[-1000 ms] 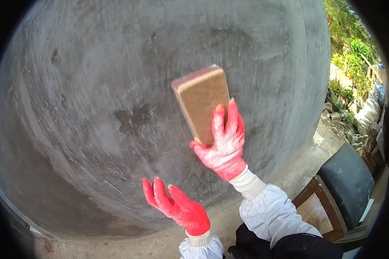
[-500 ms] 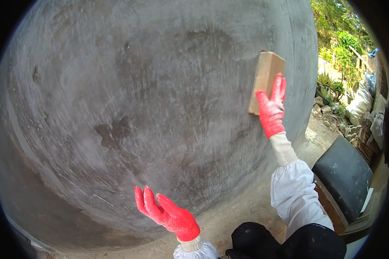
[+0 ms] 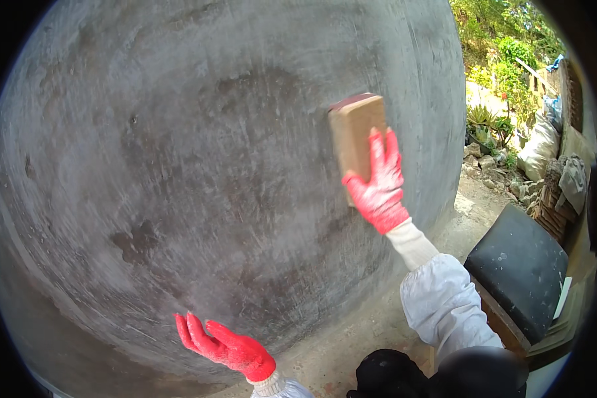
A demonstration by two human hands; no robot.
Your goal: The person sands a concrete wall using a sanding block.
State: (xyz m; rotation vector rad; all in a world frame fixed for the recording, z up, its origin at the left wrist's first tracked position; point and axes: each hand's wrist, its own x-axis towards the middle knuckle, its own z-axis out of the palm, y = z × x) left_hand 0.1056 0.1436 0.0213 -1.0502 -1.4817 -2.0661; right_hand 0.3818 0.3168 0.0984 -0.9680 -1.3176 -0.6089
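My right hand (image 3: pixel 381 189), in a red-coated glove, grips a tan sanding block (image 3: pixel 359 132) and holds it against the grey plastered wall (image 3: pixel 245 172). The block stands nearly upright, with a dark reddish layer along its top edge on the wall side. Thumb and fingers lie on either side of its lower half. Low on the left, my left hand (image 3: pixel 227 346) wears a matching red glove. Its fingers are spread and partly curled, with nothing in them, close to the wall's lower part. Whether the fingertips touch the wall I cannot tell.
At the right stands a black-topped padded seat (image 3: pixel 521 268) with a wooden frame. Beyond it are a stack of brown tiles (image 3: pixel 549 205), a white sack (image 3: pixel 538 151), loose stones (image 3: pixel 487 162) and green plants. Dusty concrete floor (image 3: pixel 341 341) runs along the wall's foot.
My right hand and the block have moved left and slightly down across the wall, and the block now tilts the other way. My left hand appears lower and further left; the whole view has shifted somewhat.
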